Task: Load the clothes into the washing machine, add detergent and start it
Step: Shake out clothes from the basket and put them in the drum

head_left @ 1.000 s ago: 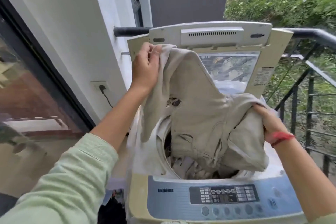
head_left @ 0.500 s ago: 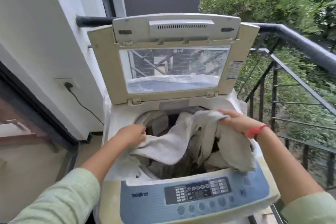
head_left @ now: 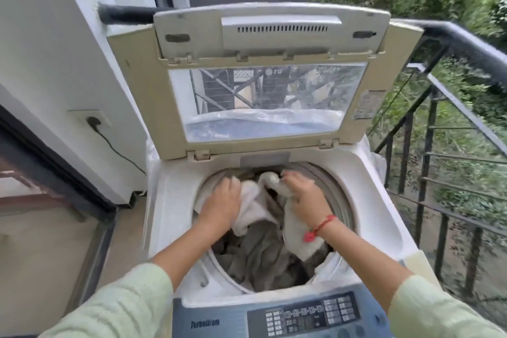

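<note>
Many clothes (head_left: 260,255): grey pile down in the drum (head_left: 340,200)
Pale cloth (head_left: 252,206): on top of the pile
Right hand (head_left: 301,195): fingers curled round the pale cloth
Left hand (head_left: 222,200): presses on the pale cloth, grip too blurry to tell
Lid (head_left: 269,153): up

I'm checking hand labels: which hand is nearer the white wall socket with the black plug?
Left. The left hand, on the pale cloth in the grey drum, lies right of and below the white wall socket; the right hand lies farther right.
</note>
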